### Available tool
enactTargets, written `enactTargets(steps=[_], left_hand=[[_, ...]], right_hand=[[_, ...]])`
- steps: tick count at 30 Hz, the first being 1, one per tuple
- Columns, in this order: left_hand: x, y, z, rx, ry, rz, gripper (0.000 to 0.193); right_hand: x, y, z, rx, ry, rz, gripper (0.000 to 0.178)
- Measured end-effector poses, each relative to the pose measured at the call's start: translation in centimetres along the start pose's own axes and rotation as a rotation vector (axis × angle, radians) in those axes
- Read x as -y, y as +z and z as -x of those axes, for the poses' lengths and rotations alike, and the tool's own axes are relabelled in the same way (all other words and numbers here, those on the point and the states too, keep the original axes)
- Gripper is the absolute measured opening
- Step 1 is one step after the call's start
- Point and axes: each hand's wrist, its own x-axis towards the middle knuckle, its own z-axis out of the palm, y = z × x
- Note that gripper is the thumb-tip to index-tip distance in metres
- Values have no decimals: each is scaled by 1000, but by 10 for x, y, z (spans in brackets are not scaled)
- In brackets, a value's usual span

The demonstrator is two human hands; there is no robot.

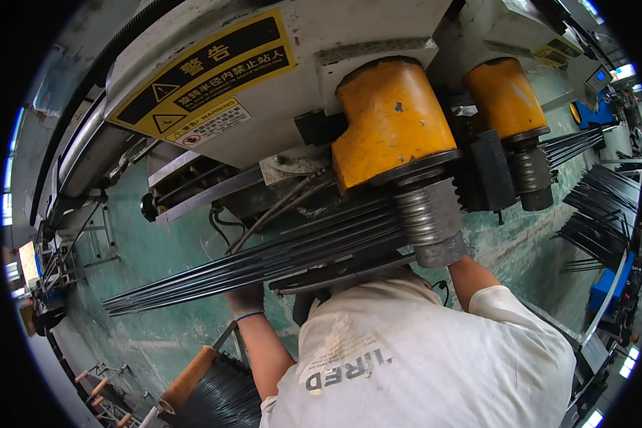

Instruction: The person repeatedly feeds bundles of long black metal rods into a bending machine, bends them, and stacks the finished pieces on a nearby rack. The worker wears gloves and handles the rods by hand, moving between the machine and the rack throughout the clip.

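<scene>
Two orange housings (pixel 396 118), two ribbed metal shafts (pixel 431 214), two bare forearms (pixel 265 349) and one white shirt (pixel 428 357) share the scene with one large brown roll (pixel 187 379); overlapping dark rods (pixel 264 266) run too many to count.

Floor (pixel 164 250): green, scuffed, with pale worn patches and streaks. Right side of floor: blue rack (pixel 608 287) with metal rails; black rods (pixel 599 214) in piles by it, ends splayed unevenly; what bears them from below cannot be made out. Near left corner: second stock of rods, dark (pixel 217 399), packed close, roughly parallel, just beside a brown roller (pixel 189 378); lower part of its support out of view. Left of that: thin-framed stands with smaller rollers (pixel 101 386). Toward left edge: slender metal stand (pixel 108 228) standing on the floor.
</scene>
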Motion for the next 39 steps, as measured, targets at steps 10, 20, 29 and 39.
enactTargets(steps=[10, 20, 29, 39], left_hand=[[-43, 35, 13, 284, -30, 339, 55], [-83, 65, 52, 405, 12, 223, 35], [-150, 106, 75, 571, 214, 256, 55], [-186, 157, 80, 117, 477, -66, 59]], right_hand=[[9, 38, 69, -143, -163, 2, 39], [138, -27, 173, -677, -465, -567, 48], [229, -76, 197, -766, -393, -1419, 61], [236, -102, 164, -576, -312, -1541, 64]])
